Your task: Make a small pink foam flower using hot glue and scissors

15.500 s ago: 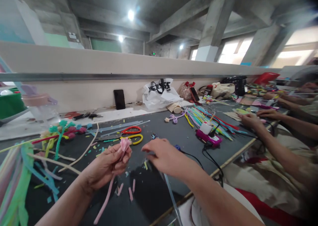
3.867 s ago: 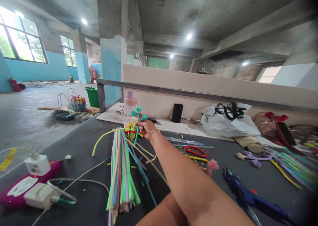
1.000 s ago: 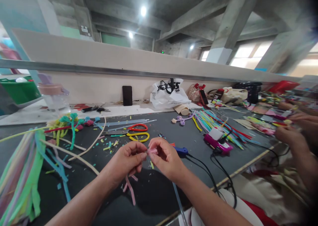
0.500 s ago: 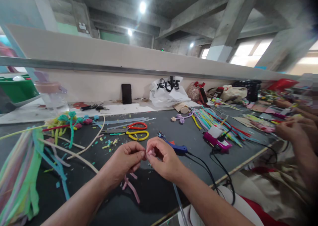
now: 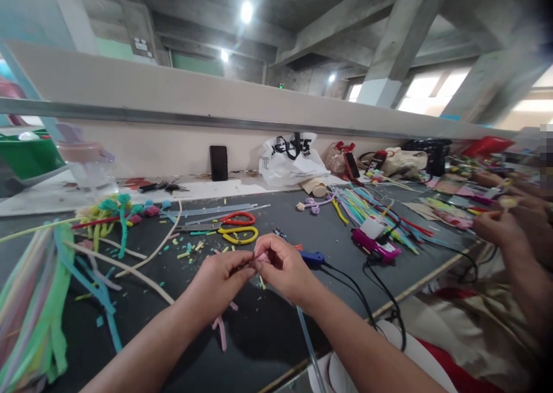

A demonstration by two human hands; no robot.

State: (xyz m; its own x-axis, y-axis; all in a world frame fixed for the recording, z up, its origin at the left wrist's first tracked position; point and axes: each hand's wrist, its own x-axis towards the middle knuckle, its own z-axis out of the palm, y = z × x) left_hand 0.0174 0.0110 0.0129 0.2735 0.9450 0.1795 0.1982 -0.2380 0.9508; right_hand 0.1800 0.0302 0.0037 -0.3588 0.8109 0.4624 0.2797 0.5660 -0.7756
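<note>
At the far left a bundle of pastel pipe cleaners [image 5: 30, 301] lies fanned along the dark table [image 5: 268, 329], within arm's reach. Behind it a clear bottle [image 5: 86, 165] stands upright on the pale ledge. A black phone [image 5: 218, 163] leans upright against the low wall, clear of the scraps. Red scissors [image 5: 237, 218] and yellow scissors [image 5: 240, 235] lie flat just beyond the hands.

The left hand [image 5: 218, 280] is curled nearly closed and pinches a pink pipe cleaner [image 5: 222, 335] between thumb and fingertips. Its loose tail hangs below the hand to the table. The right hand [image 5: 283, 269] meets it fingertip to fingertip, also nearly closed on the same pink piece, which is held just above the table. Such a tight two-handed pinch probably suits fine bending.

Just right lies a blue glue gun [image 5: 311, 259], its cord trailing off the table edge. The white bag [image 5: 291, 162] bears black lettering, possibly ending "55", but folds break it up. A co-worker's hand [image 5: 496, 231] works at far right.
</note>
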